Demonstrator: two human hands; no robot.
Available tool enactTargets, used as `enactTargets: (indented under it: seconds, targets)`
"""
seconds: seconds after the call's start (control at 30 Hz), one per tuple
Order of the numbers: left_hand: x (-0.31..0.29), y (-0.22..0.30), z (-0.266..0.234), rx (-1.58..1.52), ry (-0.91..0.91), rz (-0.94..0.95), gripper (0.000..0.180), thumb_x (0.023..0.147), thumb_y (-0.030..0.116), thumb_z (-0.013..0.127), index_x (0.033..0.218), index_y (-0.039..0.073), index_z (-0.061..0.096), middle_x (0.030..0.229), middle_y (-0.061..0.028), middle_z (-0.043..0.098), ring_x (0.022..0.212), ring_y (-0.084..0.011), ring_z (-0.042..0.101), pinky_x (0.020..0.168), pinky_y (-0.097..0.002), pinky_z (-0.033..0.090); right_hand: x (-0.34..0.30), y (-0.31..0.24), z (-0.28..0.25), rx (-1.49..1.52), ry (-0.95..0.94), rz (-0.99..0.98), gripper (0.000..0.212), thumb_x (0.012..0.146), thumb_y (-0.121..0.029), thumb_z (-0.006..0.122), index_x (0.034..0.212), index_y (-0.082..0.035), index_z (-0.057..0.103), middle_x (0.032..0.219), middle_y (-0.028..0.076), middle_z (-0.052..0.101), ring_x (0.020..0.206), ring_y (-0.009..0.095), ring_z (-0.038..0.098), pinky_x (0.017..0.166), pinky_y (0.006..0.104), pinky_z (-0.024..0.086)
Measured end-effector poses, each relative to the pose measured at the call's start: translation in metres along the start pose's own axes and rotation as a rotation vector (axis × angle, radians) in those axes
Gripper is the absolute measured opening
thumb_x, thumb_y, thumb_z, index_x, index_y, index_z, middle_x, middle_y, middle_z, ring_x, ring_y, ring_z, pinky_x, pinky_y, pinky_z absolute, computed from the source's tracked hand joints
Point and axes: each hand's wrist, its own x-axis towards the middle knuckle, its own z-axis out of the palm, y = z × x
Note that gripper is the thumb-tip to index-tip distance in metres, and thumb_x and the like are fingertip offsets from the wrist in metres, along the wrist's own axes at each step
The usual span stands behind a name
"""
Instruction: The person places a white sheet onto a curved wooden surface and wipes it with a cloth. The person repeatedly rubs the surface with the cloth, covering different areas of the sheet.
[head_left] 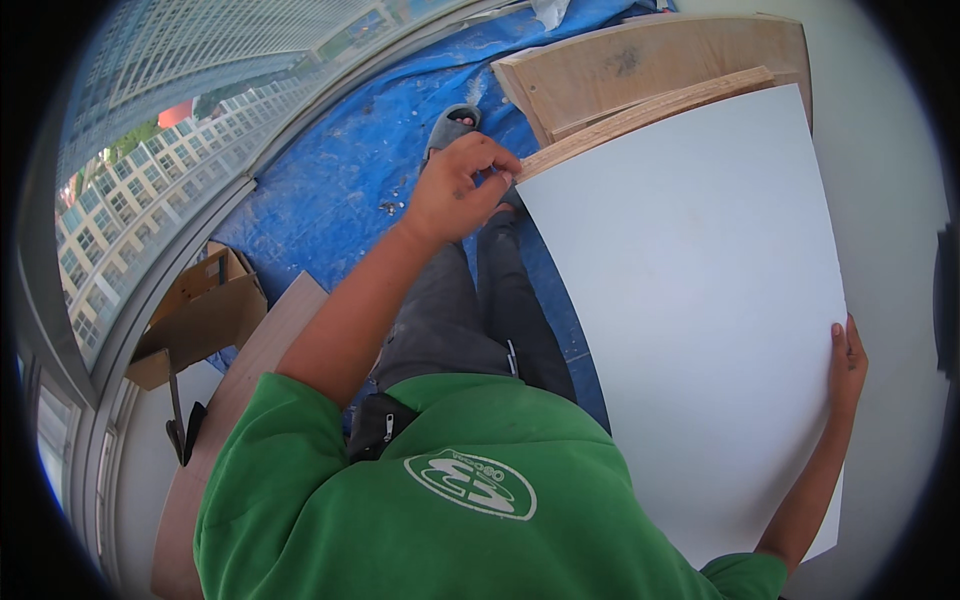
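A large white board (690,270) stands tilted on my right, its face toward me. My left hand (466,187) is at the board's far left corner, thumb and fingers pinched around it. On the opposite long edge, my right hand (848,365) grips the board, with the fingertips showing and the palm partly hidden behind the edge. Just behind the white board's top edge lies a raw chipboard edge (650,118). Whether it belongs to the same board or to another one, I cannot tell.
Behind the boards leans a light plywood panel (680,60). A wrinkled blue tarp (320,170) covers the floor around my feet. To the left are an opened cardboard box (205,315), a wood-toned board (240,400) and a long window (130,190). A pale wall (890,200) rises at right.
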Motion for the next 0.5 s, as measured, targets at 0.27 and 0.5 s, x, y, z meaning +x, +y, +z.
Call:
enactTargets:
  seconds: [0.27,0.5]
  targets:
    - [-0.02,0.001,0.015,-0.063,-0.032,-0.278,0.024,0.094,0.026,0.074,0.091,0.002,0.073,0.08,-0.0068,0.069,0.072,-0.0144,0.06,0.068,-0.0306,0.049,0.004,-0.001,-0.001,0.035,-0.02,0.015,0.068,0.1,-0.045,0.068,0.146,0.004,0.056,0.14,0.019,0.065,0.127,0.026,0.063,0.111,0.035,0.045]
    - [-0.02,-0.006,0.022,-0.037,0.026,-0.136,0.026,0.094,0.027,0.075,0.088,0.002,0.071,0.081,-0.0083,0.068,0.075,-0.0155,0.061,0.069,-0.0309,0.048,0.004,-0.004,0.002,-0.003,-0.018,0.012,0.067,0.1,-0.046,0.068,0.144,0.003,0.058,0.139,0.019,0.066,0.125,0.026,0.064,0.111,0.0363,0.044]
